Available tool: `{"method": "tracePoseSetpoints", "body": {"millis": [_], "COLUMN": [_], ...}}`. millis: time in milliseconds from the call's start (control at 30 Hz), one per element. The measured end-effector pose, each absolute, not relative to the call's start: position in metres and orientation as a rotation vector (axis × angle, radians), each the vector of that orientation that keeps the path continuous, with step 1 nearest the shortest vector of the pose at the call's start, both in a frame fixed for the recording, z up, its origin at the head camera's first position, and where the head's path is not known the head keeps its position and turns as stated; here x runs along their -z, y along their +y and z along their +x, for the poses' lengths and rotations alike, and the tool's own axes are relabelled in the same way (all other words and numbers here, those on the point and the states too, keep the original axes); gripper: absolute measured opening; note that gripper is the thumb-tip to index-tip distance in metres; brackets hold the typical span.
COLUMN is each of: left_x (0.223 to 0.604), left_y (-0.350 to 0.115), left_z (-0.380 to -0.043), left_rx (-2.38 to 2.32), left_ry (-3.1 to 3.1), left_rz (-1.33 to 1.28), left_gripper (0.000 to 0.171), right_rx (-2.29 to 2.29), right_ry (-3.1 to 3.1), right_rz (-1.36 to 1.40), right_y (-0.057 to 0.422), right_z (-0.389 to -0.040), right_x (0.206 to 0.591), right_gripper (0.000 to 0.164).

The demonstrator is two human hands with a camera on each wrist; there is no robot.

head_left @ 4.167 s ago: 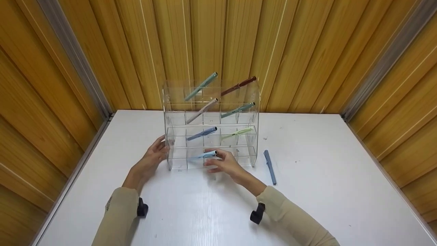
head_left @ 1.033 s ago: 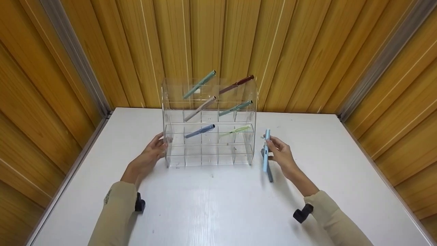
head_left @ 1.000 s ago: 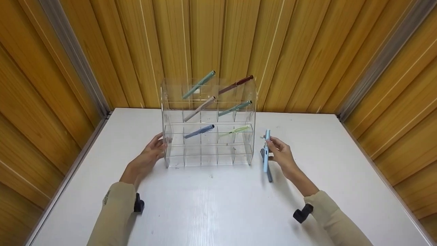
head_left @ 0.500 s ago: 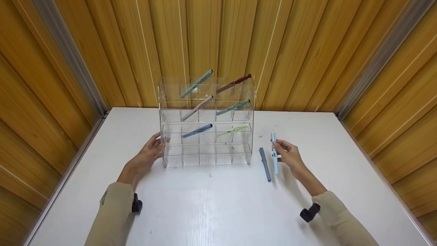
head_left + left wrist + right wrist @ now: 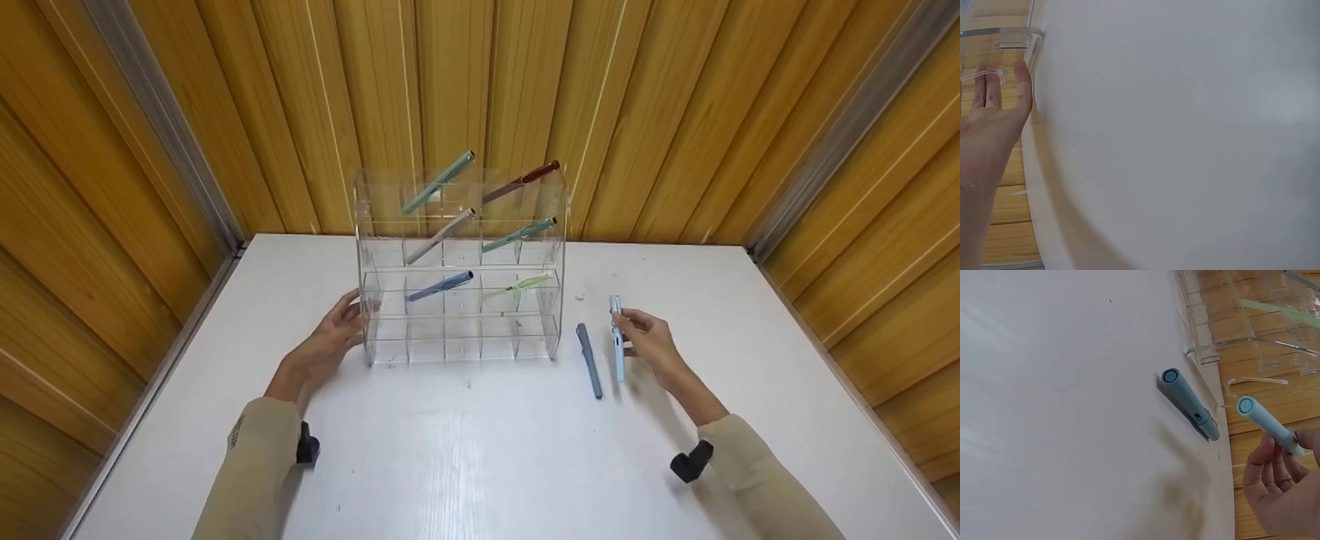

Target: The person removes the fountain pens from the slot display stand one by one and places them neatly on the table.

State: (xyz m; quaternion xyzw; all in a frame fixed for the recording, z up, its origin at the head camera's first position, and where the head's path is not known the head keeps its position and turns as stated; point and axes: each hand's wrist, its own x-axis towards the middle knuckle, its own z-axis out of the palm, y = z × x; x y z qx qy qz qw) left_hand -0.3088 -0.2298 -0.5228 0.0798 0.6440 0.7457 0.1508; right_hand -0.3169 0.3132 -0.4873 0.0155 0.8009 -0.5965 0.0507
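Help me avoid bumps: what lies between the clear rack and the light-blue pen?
The head view shows a grey-blue pen on the table, plus a small mark beyond.

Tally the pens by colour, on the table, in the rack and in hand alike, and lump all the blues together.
Blue pens: 3
Teal pens: 2
Dark red pen: 1
Pink pen: 1
Lime pen: 1
Total: 8

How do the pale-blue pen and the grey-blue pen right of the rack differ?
The pale-blue pen is lighter; the grey-blue pen is darker. The right hand's grip holds the pale-blue pen, while the grey-blue pen lies on the table. Both are slim blue pens.
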Motion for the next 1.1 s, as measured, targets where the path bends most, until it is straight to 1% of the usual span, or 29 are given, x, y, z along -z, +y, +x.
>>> {"method": "tracePoseSetpoints", "body": {"millis": [200, 367, 667, 800, 1100], "left_x": [0.526, 0.527, 0.522, 0.522, 0.523], "left_y": [-0.223, -0.220, -0.223, -0.225, -0.229], "left_z": [-0.311, -0.311, -0.314, -0.314, -0.310], "left_rx": [-2.145, -2.138, -2.143, -2.141, -2.130], "left_ry": [1.834, 1.831, 1.888, 1.892, 1.902], "left_rz": [0.229, 0.233, 0.192, 0.190, 0.136], "left_gripper": [0.073, 0.072, 0.083, 0.084, 0.079], "right_rx": [1.688, 1.513, 1.341, 1.285, 1.190], "right_ry": [2.515, 2.606, 2.809, 2.834, 2.882], "right_rz": [0.052, 0.003, -0.132, -0.161, -0.241], "right_y": [0.323, 0.326, 0.322, 0.322, 0.317], "right_z": [-0.320, -0.321, -0.324, -0.325, -0.326], "right_x": [0.498, 0.504, 0.507, 0.511, 0.517], "right_gripper": [0.054, 0.052, 0.044, 0.042, 0.041]}}
